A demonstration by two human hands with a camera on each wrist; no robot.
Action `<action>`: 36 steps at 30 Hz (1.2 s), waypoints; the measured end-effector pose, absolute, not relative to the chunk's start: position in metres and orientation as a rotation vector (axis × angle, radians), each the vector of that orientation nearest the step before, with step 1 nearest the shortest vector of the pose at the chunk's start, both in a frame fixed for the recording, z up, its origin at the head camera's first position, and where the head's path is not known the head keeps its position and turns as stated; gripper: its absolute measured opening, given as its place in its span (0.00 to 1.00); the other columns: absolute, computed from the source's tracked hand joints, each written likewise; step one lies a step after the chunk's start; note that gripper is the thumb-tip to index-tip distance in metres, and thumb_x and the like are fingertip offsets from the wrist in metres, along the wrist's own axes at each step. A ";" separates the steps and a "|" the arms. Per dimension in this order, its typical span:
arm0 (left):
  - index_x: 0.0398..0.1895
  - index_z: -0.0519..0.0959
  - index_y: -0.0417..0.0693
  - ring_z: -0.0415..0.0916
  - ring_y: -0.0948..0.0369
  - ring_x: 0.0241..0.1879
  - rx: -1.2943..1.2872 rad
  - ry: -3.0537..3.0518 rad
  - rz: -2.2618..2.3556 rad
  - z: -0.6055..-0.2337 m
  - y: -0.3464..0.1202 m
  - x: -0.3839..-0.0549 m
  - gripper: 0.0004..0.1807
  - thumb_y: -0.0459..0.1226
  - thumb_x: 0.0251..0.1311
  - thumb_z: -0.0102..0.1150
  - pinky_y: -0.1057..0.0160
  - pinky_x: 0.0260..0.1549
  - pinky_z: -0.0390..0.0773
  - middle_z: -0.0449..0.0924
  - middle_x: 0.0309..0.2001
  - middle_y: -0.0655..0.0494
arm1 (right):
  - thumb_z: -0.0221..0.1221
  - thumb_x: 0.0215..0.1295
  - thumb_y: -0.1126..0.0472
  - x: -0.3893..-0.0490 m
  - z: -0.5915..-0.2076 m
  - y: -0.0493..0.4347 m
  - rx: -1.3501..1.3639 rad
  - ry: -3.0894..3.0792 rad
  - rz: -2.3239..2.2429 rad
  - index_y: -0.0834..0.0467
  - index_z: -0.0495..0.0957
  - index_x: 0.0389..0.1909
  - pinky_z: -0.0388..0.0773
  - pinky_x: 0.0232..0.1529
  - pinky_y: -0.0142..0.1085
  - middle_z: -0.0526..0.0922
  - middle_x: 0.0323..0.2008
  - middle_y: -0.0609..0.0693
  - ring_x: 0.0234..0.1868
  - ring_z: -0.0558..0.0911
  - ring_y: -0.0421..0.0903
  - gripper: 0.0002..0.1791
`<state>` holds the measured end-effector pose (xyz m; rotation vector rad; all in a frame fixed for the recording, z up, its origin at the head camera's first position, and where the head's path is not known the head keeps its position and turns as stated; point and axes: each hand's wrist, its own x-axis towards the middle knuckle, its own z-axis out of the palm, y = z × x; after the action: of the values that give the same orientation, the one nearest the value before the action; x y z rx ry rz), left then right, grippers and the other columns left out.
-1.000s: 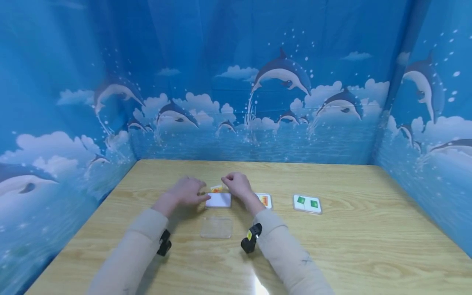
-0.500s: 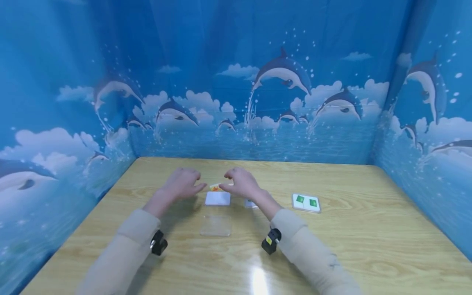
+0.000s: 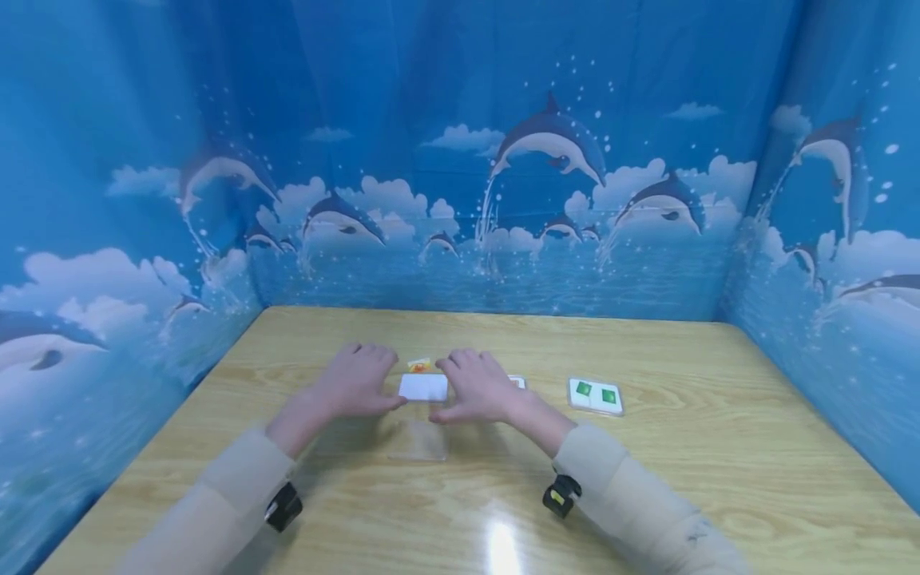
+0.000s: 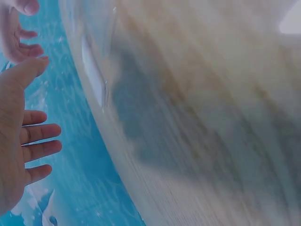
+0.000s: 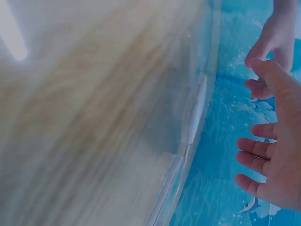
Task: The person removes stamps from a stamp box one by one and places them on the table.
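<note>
My left hand [image 3: 355, 382] hovers at the left side of a white rectangular card [image 3: 422, 387], its thumb near the card's lower corner. On the other side, my right hand [image 3: 477, 387] is spread over the card's right edge in the head view. Both wrist views show the left hand [image 4: 19, 122] and the right hand [image 5: 282, 150] above the table, fingers parted and holding nothing. Just behind the white card lies a small orange-and-yellow picture card [image 3: 419, 365]. In front of it sits a flat, clear plastic piece [image 3: 417, 443], partly overlapped by the right thumb.
Right of the hands, a clear case with two green pictures [image 3: 595, 397] lies on the wooden table [image 3: 690, 471]. Another cased card [image 3: 518, 382] shows partly behind the right hand. A dolphin-print curtain [image 3: 460, 160] encloses the table's back and sides.
My right hand has moved back from the picture card, opened its pinched fingers and come lower beside the white card. The left hand has shifted slightly. The cards stay put.
</note>
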<state>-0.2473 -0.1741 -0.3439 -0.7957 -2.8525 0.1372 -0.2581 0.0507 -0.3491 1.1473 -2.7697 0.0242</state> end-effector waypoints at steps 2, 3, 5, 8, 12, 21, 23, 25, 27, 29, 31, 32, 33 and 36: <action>0.50 0.73 0.39 0.73 0.49 0.47 -0.843 -2.808 0.177 -0.346 -0.173 -0.243 0.38 0.62 0.48 0.59 0.46 0.48 0.71 0.77 0.45 0.45 | 0.57 0.46 0.28 -0.255 -0.351 0.052 1.152 -2.770 -0.030 0.58 0.66 0.61 0.70 0.48 0.43 0.73 0.54 0.53 0.54 0.71 0.49 0.49; 0.50 0.73 0.39 0.73 0.48 0.47 -0.867 -2.794 0.187 -0.347 -0.172 -0.241 0.39 0.62 0.48 0.58 0.46 0.48 0.70 0.77 0.45 0.45 | 0.57 0.45 0.27 -0.253 -0.352 0.052 1.156 -2.770 -0.055 0.59 0.66 0.61 0.70 0.47 0.42 0.73 0.54 0.53 0.54 0.71 0.49 0.49; 0.51 0.72 0.39 0.73 0.48 0.48 -0.913 -2.771 0.208 -0.349 -0.171 -0.238 0.40 0.63 0.48 0.57 0.46 0.49 0.70 0.76 0.46 0.45 | 0.57 0.45 0.27 -0.250 -0.354 0.053 1.166 -2.774 -0.091 0.59 0.66 0.61 0.69 0.47 0.42 0.73 0.54 0.53 0.55 0.70 0.50 0.50; 0.52 0.72 0.37 0.71 0.47 0.49 -0.967 -2.785 0.195 -0.353 -0.168 -0.233 0.41 0.64 0.49 0.56 0.45 0.49 0.69 0.76 0.47 0.44 | 0.56 0.45 0.26 -0.246 -0.356 0.054 1.189 -2.795 -0.145 0.59 0.64 0.63 0.68 0.50 0.44 0.71 0.56 0.53 0.57 0.69 0.50 0.52; 0.56 0.69 0.37 0.70 0.48 0.52 -0.980 -2.851 0.200 -0.359 -0.165 -0.228 0.45 0.67 0.49 0.51 0.45 0.52 0.67 0.74 0.51 0.44 | 0.55 0.44 0.25 -0.241 -0.360 0.054 1.226 -2.817 -0.204 0.60 0.62 0.65 0.66 0.54 0.48 0.69 0.58 0.54 0.59 0.68 0.50 0.54; 0.56 0.69 0.38 0.70 0.51 0.50 -1.051 -2.870 0.192 -0.372 -0.161 -0.220 0.47 0.69 0.49 0.48 0.47 0.51 0.68 0.74 0.47 0.47 | 0.54 0.48 0.27 -0.232 -0.369 0.048 1.317 -2.815 -0.258 0.58 0.60 0.66 0.67 0.54 0.49 0.70 0.57 0.54 0.58 0.69 0.50 0.51; 0.52 0.70 0.40 0.70 0.52 0.48 -1.071 -2.845 0.177 -0.374 -0.161 -0.218 0.43 0.69 0.48 0.49 0.49 0.48 0.69 0.73 0.43 0.50 | 0.54 0.49 0.27 -0.231 -0.370 0.047 1.331 -2.808 -0.261 0.58 0.60 0.66 0.68 0.53 0.48 0.71 0.56 0.53 0.57 0.69 0.50 0.50; 0.51 0.70 0.41 0.70 0.53 0.47 -1.088 -2.831 0.159 -0.376 -0.161 -0.217 0.42 0.68 0.48 0.50 0.51 0.46 0.70 0.72 0.42 0.51 | 0.54 0.49 0.28 -0.229 -0.371 0.046 1.340 -2.806 -0.265 0.58 0.60 0.66 0.68 0.53 0.47 0.71 0.56 0.53 0.57 0.69 0.49 0.50; 0.51 0.70 0.41 0.69 0.53 0.47 -1.098 -2.835 0.154 -0.378 -0.162 -0.215 0.42 0.68 0.48 0.50 0.51 0.46 0.69 0.72 0.42 0.51 | 0.54 0.49 0.28 -0.228 -0.373 0.045 1.343 -2.803 -0.274 0.57 0.60 0.66 0.68 0.53 0.48 0.71 0.56 0.53 0.56 0.69 0.49 0.50; 0.52 0.70 0.42 0.69 0.53 0.48 -1.102 -2.852 0.156 -0.379 -0.162 -0.214 0.43 0.69 0.49 0.49 0.50 0.48 0.68 0.72 0.44 0.50 | 0.54 0.49 0.28 -0.228 -0.375 0.045 1.346 -2.797 -0.280 0.57 0.61 0.65 0.68 0.52 0.47 0.72 0.55 0.52 0.55 0.70 0.48 0.49; 0.51 0.71 0.43 0.69 0.53 0.49 -1.101 -2.878 0.155 -0.380 -0.162 -0.214 0.42 0.69 0.49 0.48 0.49 0.50 0.68 0.72 0.45 0.51 | 0.54 0.49 0.28 -0.228 -0.377 0.045 1.355 -2.784 -0.279 0.57 0.62 0.64 0.69 0.50 0.46 0.72 0.54 0.52 0.53 0.71 0.48 0.48; 0.50 0.71 0.44 0.69 0.54 0.49 -1.102 -2.889 0.156 -0.381 -0.162 -0.214 0.41 0.70 0.49 0.48 0.49 0.51 0.67 0.72 0.45 0.51 | 0.54 0.49 0.28 -0.227 -0.377 0.045 1.359 -2.778 -0.279 0.57 0.62 0.64 0.70 0.50 0.45 0.72 0.53 0.52 0.53 0.71 0.48 0.48; 0.50 0.71 0.45 0.69 0.54 0.49 -1.102 -2.897 0.156 -0.381 -0.162 -0.214 0.41 0.70 0.49 0.47 0.49 0.51 0.67 0.72 0.45 0.52 | 0.54 0.49 0.29 -0.227 -0.378 0.046 1.364 -2.772 -0.279 0.57 0.63 0.63 0.70 0.49 0.45 0.73 0.52 0.52 0.52 0.71 0.47 0.47; 0.50 0.71 0.45 0.69 0.54 0.50 -1.104 -2.909 0.141 -0.382 -0.163 -0.214 0.41 0.70 0.49 0.47 0.49 0.52 0.66 0.72 0.47 0.51 | 0.54 0.49 0.29 -0.227 -0.379 0.046 1.374 -2.763 -0.277 0.58 0.64 0.62 0.70 0.47 0.43 0.73 0.52 0.52 0.51 0.71 0.47 0.46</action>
<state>-0.2139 -0.1625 -0.3824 -1.1043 -2.9092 0.1414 -0.2272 0.0460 -0.3786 1.3737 -2.7630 -0.2773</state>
